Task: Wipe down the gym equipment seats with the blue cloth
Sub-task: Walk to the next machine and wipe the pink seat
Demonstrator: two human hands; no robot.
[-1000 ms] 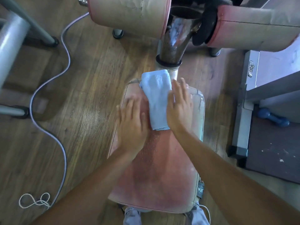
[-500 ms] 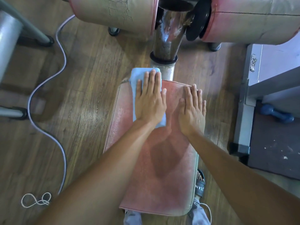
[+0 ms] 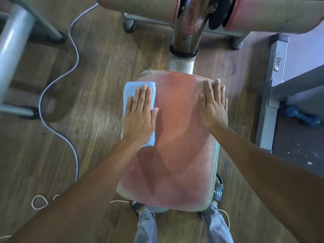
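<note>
Worn red seat pad (image 3: 177, 137) of a gym bench, seen from above, with a person standing at its near end. The folded blue cloth (image 3: 130, 88) lies along the pad's far left edge, part of it overhanging that edge above the wooden floor (image 3: 91, 95). The left hand (image 3: 140, 116) lies flat on the cloth, palm down. Its fingers (image 3: 143, 97) are stretched out straight and close together; they press on the cloth rather than grip it. The fingertips stop short of the cloth's far border, so a strip of blue shows beyond them. More cloth shows to the left of the little finger and below the heel of the hand, while the thumb reaches past the cloth's right border onto the bare pad.

The right hand (image 3: 213, 106) rests flat on the pad's far right edge, well apart from the cloth. Its fingers are likewise extended, hold nothing, and reach the far right corner.

Beyond the pad's far edge a metal post (image 3: 185, 41) rises between two cylindrical roller pads (image 3: 140, 6). A pale cable (image 3: 57, 81) winds across the floor to the left. A blue dumbbell (image 3: 301, 117) lies on the floor at far right, beside a grey frame.
</note>
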